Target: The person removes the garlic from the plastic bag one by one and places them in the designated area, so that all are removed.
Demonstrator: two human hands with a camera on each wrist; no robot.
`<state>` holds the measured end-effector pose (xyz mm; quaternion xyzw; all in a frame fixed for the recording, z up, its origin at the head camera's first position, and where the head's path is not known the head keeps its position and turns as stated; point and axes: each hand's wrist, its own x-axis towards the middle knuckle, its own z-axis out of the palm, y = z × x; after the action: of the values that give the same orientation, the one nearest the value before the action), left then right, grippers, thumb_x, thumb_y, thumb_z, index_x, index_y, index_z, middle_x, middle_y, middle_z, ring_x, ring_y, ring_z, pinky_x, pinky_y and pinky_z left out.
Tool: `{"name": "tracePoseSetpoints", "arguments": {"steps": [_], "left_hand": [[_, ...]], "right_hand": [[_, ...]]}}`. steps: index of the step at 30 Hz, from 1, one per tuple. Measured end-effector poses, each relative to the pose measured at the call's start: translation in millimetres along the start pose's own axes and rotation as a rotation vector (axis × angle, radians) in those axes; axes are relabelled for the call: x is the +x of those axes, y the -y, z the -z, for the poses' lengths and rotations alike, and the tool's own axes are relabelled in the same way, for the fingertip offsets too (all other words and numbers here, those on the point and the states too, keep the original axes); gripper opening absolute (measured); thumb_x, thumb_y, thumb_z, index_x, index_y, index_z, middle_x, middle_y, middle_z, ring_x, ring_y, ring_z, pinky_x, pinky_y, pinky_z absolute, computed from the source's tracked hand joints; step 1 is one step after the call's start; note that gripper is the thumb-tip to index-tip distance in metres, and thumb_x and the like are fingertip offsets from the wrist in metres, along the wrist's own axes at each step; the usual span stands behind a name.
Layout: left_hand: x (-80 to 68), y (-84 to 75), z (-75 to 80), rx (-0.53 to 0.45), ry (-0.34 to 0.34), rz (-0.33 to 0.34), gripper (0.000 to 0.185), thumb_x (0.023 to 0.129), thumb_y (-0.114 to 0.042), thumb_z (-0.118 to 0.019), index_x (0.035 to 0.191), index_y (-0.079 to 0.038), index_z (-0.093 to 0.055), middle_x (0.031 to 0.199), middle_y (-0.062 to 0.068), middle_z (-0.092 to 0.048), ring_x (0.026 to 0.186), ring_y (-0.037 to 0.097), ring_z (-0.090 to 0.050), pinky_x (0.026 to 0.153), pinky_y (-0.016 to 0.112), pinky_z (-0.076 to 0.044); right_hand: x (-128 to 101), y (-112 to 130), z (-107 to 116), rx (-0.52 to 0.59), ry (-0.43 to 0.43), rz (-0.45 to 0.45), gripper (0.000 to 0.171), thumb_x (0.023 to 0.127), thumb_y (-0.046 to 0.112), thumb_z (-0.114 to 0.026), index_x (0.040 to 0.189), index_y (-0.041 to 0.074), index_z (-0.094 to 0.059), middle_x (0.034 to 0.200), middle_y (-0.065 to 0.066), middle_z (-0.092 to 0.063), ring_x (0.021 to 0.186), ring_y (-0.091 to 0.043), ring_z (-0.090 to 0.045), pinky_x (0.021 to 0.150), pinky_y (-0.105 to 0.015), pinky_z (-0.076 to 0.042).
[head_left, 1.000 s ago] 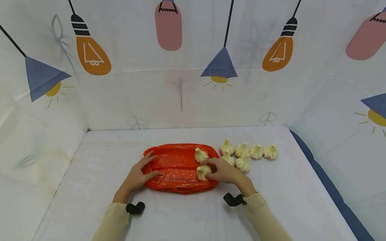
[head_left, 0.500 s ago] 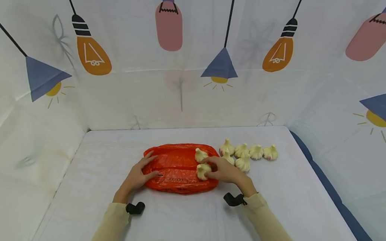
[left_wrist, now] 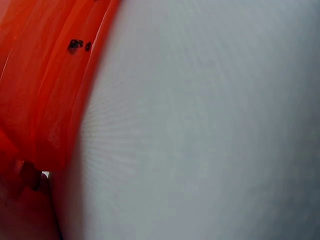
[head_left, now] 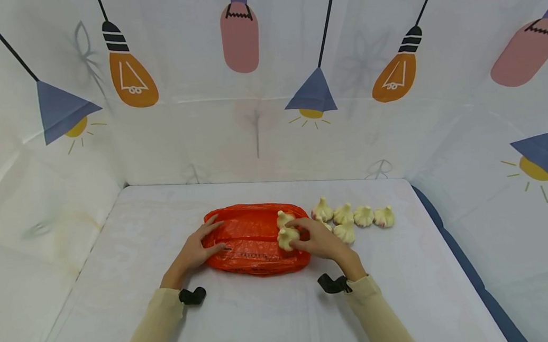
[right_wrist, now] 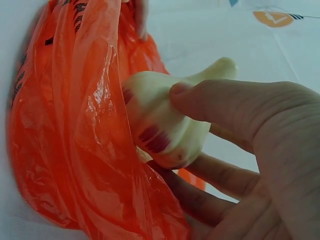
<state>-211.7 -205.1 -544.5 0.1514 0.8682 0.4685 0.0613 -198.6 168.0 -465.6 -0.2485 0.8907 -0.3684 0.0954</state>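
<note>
A red plastic bag [head_left: 246, 252] lies spread open on the table, dark print along its near side. My left hand [head_left: 196, 250] holds the bag's left end, thumb and fingers spread about its rim; in the left wrist view the red plastic [left_wrist: 55, 90] hides most of that hand. At the bag's right end my right hand [head_left: 319, 239] pinches a garlic bulb [head_left: 287, 239], its thumb on top and fingers beneath. The bulb [right_wrist: 165, 115] is pale with purple patches, its stem tilted up. Just behind it, at the bag's right end, is another garlic bulb [head_left: 284, 218], partly covered.
Several more garlic bulbs [head_left: 344, 214] stand in a cluster right of the bag, some partly behind the right hand. A white cloth covers the table [head_left: 265, 320]. White printed sheets [head_left: 251, 125] hang behind and at both sides.
My right hand has shifted slightly away from me with the garlic bulb, bringing it closer to the bulb behind. My left hand and the bag look unchanged.
</note>
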Motion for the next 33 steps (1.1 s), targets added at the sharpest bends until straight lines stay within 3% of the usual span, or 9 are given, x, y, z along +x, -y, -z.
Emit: {"name": "tracePoseSetpoints", "arguments": {"steps": [4,17,33], "left_hand": [[0.0,-0.2,0.2,-0.002,-0.001,0.007,0.070,0.092,-0.034,-0.077,0.154,-0.015,-0.050,0.171,0.007,-0.027,0.157,0.045,-0.018,0.122,0.071,-0.018],[0.4,0.0,0.1,-0.001,0.003,0.012,0.071,0.093,-0.036,-0.077,0.154,-0.016,-0.049,0.171,0.008,-0.026,0.157,0.046,-0.017,0.121,0.072,-0.018],[1.3,0.7,-1.2,-0.009,0.002,0.009,0.070,0.092,-0.034,-0.077,0.154,-0.016,-0.049,0.171,0.007,-0.027,0.157,0.046,-0.017,0.121,0.072,-0.017]], "right_hand": [[-0.6,-0.1,0.2,-0.006,-0.014,0.003,0.043,0.094,0.020,-0.075,0.134,0.010,-0.065,0.130,-0.005,-0.068,0.108,-0.019,-0.063,0.094,-0.041,-0.056],[-1.0,1.5,2.1,-0.006,-0.030,0.012,0.043,0.095,0.022,-0.074,0.135,0.010,-0.064,0.133,-0.006,-0.067,0.115,-0.023,-0.064,0.099,-0.045,-0.055],[-3.4,6.4,5.0,-0.006,-0.041,-0.025,0.043,0.095,0.023,-0.075,0.134,0.009,-0.065,0.132,-0.007,-0.067,0.113,-0.024,-0.064,0.098,-0.048,-0.056]]}}
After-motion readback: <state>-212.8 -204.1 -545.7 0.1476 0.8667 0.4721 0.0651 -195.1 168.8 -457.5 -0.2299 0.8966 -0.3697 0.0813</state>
